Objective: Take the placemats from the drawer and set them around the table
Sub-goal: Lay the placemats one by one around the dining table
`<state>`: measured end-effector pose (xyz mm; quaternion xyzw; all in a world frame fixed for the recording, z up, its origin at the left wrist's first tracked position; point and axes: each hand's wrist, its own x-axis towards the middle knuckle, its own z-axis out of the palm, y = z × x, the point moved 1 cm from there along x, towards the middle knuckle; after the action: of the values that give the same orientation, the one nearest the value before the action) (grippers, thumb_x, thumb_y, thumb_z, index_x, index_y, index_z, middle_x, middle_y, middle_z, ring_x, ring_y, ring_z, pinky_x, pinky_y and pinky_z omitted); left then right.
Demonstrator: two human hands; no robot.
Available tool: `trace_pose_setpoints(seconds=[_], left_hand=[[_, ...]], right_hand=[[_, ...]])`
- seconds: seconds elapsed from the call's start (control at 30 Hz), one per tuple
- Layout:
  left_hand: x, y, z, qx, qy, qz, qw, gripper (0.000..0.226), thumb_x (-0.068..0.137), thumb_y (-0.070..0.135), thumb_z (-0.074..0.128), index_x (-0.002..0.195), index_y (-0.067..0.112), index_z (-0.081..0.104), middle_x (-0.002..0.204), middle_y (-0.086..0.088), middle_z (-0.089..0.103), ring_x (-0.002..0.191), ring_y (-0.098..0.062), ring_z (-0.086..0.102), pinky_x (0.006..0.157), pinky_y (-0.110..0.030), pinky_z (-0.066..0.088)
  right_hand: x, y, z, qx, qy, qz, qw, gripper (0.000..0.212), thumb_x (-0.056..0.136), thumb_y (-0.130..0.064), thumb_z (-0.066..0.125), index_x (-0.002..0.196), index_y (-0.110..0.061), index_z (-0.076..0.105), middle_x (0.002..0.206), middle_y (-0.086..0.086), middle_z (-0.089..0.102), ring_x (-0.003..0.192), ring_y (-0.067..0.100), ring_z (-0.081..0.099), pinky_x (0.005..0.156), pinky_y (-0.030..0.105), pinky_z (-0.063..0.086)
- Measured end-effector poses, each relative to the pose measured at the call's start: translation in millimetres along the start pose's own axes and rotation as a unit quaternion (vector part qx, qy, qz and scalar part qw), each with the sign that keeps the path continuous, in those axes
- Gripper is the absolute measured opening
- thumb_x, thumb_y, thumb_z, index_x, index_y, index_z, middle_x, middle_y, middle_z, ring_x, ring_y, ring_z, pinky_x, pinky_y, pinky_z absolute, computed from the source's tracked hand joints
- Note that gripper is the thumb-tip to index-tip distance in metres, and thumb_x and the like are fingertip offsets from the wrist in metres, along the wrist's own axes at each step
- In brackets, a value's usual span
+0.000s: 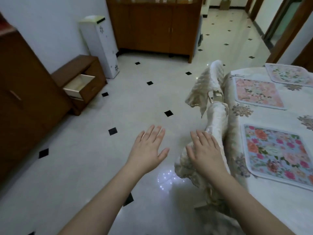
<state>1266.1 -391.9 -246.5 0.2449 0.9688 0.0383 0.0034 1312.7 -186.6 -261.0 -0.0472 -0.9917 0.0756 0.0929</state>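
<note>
Three floral placemats lie on the cloth-covered table (271, 209) at the right: a blue one with red flowers (276, 153) nearest, a pink one (258, 93) behind it, and a pale one (288, 74) at the far edge. A small wooden cabinet at the left has its drawer (79, 85) pulled out. My left hand (149, 150) is held flat over the floor, fingers apart, holding nothing. My right hand (206, 153) is also spread and empty, over the top of a fabric-covered chair (215, 119) beside the table.
A second covered chair (206, 82) stands further along the table's left side. A dark wardrobe (22, 102) fills the left edge. A white floor unit (101, 46) and a brown sideboard (155, 28) stand at the back. Tiled floor (101, 167) lies between drawer and table.
</note>
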Motion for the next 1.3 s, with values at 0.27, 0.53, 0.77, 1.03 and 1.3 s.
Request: trace_pose_setpoints(seconds=[0.27,0.53,0.77,1.03,1.3], left_hand=[[-28.0,-77.3,2.5,0.042,0.01,-0.056,0.998,0.073,0.093,0.061,0.019,0.153,0.022,0.033,0.16,-0.004,0.032,0.149,-0.023,0.025,0.118,-0.043,0.009],[0.9,-94.1,18.3,0.034,0.007,-0.08,0.996,0.071,0.092,0.061,0.03,0.146,0.017,0.047,0.151,-0.004,0.047,0.142,-0.027,0.04,0.114,-0.047,0.017],[88.4,-107.4,15.4,0.038,-0.005,-0.051,0.998,0.083,0.087,0.066,0.001,0.158,0.025,0.014,0.166,0.003,0.013,0.153,-0.02,0.005,0.117,-0.04,-0.006],[199.2,-116.4,-21.0,0.059,0.016,-0.064,0.996,0.077,0.09,0.063,0.011,0.158,0.026,0.017,0.165,0.003,0.014,0.153,-0.019,0.009,0.116,-0.039,-0.006],[276.0,-137.8,-10.4,0.005,-0.005,-0.095,0.995,0.086,0.079,0.056,-0.012,0.158,0.028,0.006,0.167,0.005,0.004,0.153,-0.014,-0.001,0.121,-0.04,0.004]], right_hand=[[19.2,-77.2,15.0,-0.014,-0.016,-0.06,0.998,0.062,0.094,-0.045,0.032,0.14,-0.01,0.054,0.138,0.014,0.058,0.129,0.032,0.053,0.11,0.045,0.032],[48.2,-74.6,30.3,-0.043,-0.045,-0.089,0.994,0.061,0.095,-0.046,0.032,0.142,-0.012,0.05,0.143,0.013,0.054,0.134,0.031,0.05,0.111,0.041,0.028],[105.6,-41.1,49.7,-0.034,-0.048,-0.031,0.998,0.06,0.092,-0.046,0.035,0.135,-0.012,0.059,0.135,0.012,0.061,0.123,0.032,0.059,0.107,0.045,0.024],[210.3,-20.0,56.1,-0.006,-0.04,-0.039,0.998,0.059,0.093,-0.046,0.036,0.135,-0.011,0.058,0.141,0.016,0.055,0.132,0.036,0.051,0.109,0.044,0.023],[306.0,-38.0,70.4,0.007,-0.046,-0.02,0.999,0.061,0.093,-0.045,0.033,0.137,-0.011,0.057,0.144,0.016,0.052,0.134,0.037,0.047,0.11,0.045,0.022]])
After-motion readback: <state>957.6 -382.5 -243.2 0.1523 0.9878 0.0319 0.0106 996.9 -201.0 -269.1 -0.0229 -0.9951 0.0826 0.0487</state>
